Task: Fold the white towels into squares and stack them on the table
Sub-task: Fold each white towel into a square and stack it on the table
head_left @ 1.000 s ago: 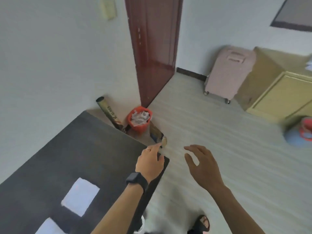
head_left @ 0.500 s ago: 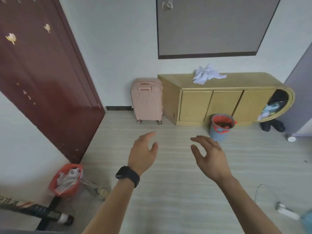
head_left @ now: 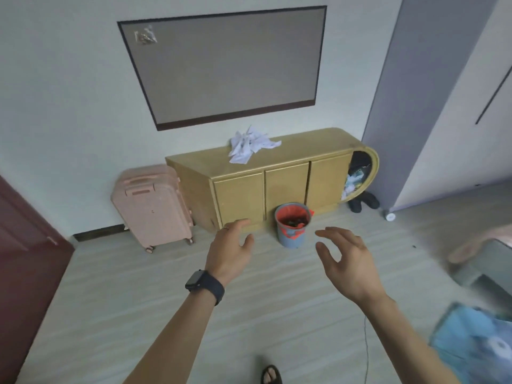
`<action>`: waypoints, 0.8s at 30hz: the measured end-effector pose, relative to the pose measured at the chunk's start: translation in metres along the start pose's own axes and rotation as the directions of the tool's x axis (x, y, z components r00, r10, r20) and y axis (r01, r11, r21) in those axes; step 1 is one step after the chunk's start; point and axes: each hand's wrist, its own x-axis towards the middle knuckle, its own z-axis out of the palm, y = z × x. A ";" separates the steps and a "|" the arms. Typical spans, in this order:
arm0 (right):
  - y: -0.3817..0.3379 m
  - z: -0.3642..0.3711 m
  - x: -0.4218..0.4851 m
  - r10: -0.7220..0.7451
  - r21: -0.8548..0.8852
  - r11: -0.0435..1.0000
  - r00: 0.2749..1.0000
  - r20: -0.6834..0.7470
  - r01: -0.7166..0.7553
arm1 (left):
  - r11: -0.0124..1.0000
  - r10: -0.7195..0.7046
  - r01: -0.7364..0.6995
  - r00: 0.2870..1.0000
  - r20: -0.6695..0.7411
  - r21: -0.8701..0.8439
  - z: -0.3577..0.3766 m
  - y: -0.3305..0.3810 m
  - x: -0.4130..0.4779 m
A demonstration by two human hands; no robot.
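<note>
Head view: my left hand (head_left: pixel 230 250) and my right hand (head_left: pixel 346 261) hang apart over the floor, both with fingers loosely spread, holding nothing. One crumpled heap of white towels (head_left: pixel 248 146) lies atop one three-door yellow cabinet (head_left: pixel 304 148), with one pink suitcase (head_left: pixel 151 206) beside it and one bucket (head_left: pixel 291 234) in front.
</note>
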 end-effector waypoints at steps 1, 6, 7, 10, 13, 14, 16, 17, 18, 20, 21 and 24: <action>0.015 0.000 0.018 0.013 -0.022 1.000 1.000 -0.006 -0.013 | 1.000 0.018 -0.017 1.000 0.013 -0.010 0.014 0.006 0.024; 0.089 0.008 0.121 0.098 -0.116 0.988 0.995 0.002 -0.097 | 0.996 0.078 -0.074 0.994 0.079 -0.055 0.077 0.032 0.147; 0.102 0.009 0.142 0.106 -0.129 0.986 0.994 0.008 -0.104 | 0.995 0.081 -0.075 0.992 0.095 -0.061 0.086 0.038 0.171; 0.137 0.009 0.204 0.131 -0.154 0.980 0.991 0.000 -0.129 | 0.993 0.107 -0.100 0.986 0.130 -0.061 0.113 0.054 0.244; 0.172 0.010 0.256 0.179 -0.158 0.971 0.984 -0.025 -0.180 | 0.992 0.123 -0.117 0.981 0.151 -0.046 0.141 0.067 0.310; 0.183 0.011 0.272 0.191 -0.160 0.968 0.981 -0.035 -0.194 | 0.991 0.131 -0.125 0.977 0.169 -0.043 0.152 0.071 0.330; 0.208 0.013 0.305 0.213 -0.155 0.964 0.977 -0.032 -0.215 | 0.991 0.132 -0.128 0.970 0.206 -0.037 0.176 0.077 0.370; 0.223 0.016 0.321 0.227 -0.149 0.962 0.974 -0.028 -0.229 | 0.992 0.128 -0.124 0.968 0.216 -0.032 0.188 0.081 0.391; 0.238 0.018 0.339 0.236 -0.144 0.961 0.972 -0.023 -0.237 | 0.992 0.127 -0.123 0.966 0.224 -0.031 0.199 0.084 0.410; 0.269 0.022 0.378 0.232 -0.153 0.961 0.973 -0.013 -0.231 | 0.993 0.120 -0.116 0.963 0.242 -0.029 0.222 0.092 0.452; 0.285 0.025 0.400 0.225 -0.149 0.963 0.974 -0.009 -0.224 | 0.994 0.112 -0.109 0.964 0.242 -0.026 0.234 0.095 0.474; 0.328 0.036 0.472 0.179 -0.104 0.979 0.984 0.013 -0.177 | 0.997 0.079 -0.076 0.974 0.212 -0.023 0.263 0.106 0.543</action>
